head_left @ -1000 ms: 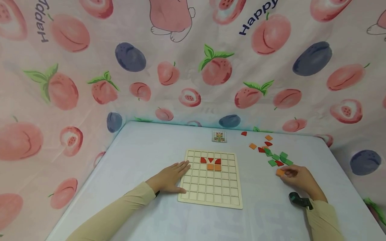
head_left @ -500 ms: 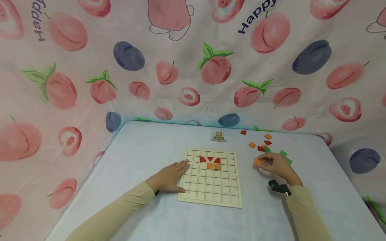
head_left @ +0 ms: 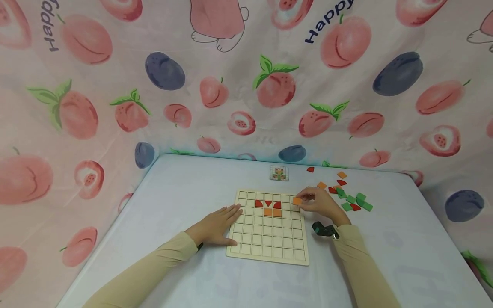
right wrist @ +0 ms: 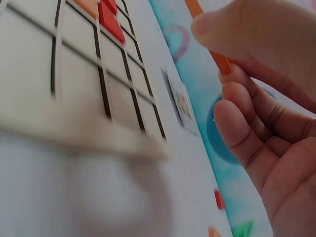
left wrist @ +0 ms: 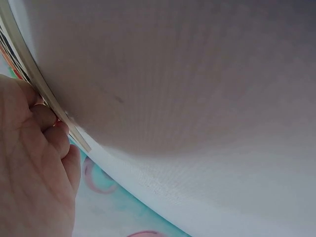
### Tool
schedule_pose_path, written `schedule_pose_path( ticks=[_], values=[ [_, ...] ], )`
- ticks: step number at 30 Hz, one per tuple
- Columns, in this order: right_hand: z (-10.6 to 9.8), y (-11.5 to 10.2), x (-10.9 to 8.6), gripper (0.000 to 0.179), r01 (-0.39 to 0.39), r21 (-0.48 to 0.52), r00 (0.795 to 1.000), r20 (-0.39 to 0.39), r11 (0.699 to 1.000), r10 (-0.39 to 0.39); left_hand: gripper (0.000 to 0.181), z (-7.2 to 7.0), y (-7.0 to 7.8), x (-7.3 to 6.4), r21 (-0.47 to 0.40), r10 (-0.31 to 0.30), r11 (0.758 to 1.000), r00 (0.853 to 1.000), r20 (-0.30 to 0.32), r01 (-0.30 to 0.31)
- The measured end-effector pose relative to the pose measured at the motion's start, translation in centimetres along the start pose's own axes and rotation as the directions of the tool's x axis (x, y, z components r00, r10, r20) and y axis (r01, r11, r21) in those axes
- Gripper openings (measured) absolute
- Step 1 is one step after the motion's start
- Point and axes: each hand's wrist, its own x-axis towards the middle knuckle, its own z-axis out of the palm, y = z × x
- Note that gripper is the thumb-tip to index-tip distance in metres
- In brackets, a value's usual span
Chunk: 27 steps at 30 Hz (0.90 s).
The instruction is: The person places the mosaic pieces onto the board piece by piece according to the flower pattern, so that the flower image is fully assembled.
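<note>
A pale wooden grid board (head_left: 265, 239) lies on the white table, with several red and orange pieces set in its upper cells. My left hand (head_left: 215, 225) rests at the board's left edge, fingers straight with the fingertips over the rim; the left wrist view shows the fingers (left wrist: 59, 140) along the board's side. Between thumb and fingers my right hand (head_left: 321, 203) pinches an orange square tile (head_left: 297, 200) over the upper right corner of the board. In the right wrist view this tile (right wrist: 220, 61) appears edge-on, held above the board.
Right of the board lies a loose group of green tiles (head_left: 360, 196), red pieces (head_left: 355, 207) and orange squares (head_left: 342, 175). A small pattern card (head_left: 279, 173) lies behind the board. A fruit-printed cloth (head_left: 246, 85) hangs at the table's back and left side.
My right hand has carried the orange tile leftward from beside the loose pieces to above the board's upper right corner. The left hand has stayed in place.
</note>
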Motion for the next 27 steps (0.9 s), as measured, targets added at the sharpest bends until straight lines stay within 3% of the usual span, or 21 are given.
schedule_pose_path(
  ticks=[11, 24, 27],
  values=[
    [3.5, -2.0, 2.4, 0.021, 0.037, 0.075, 0.997, 0.06, 0.997, -0.041, 0.1, 0.1, -0.1, -0.1, -0.01, 0.043, 0.999, 0.998, -0.039, -0.044],
    [6.7, -3.7, 4.7, 0.019, 0.043, 0.129, 0.984, 0.169, 0.991, -0.065, 0.101, 0.1, -0.1, 0.1, 0.006, 0.004, 1.0, 1.0, 0.001, -0.004],
    [7.2, -3.9, 4.9, 0.02, 0.015, 0.132, 0.982, 0.186, 0.991, -0.04, 0.101, 0.2, -0.2, 0.1, 0.004, 0.005, 1.0, 1.0, -0.002, -0.005]
  ],
)
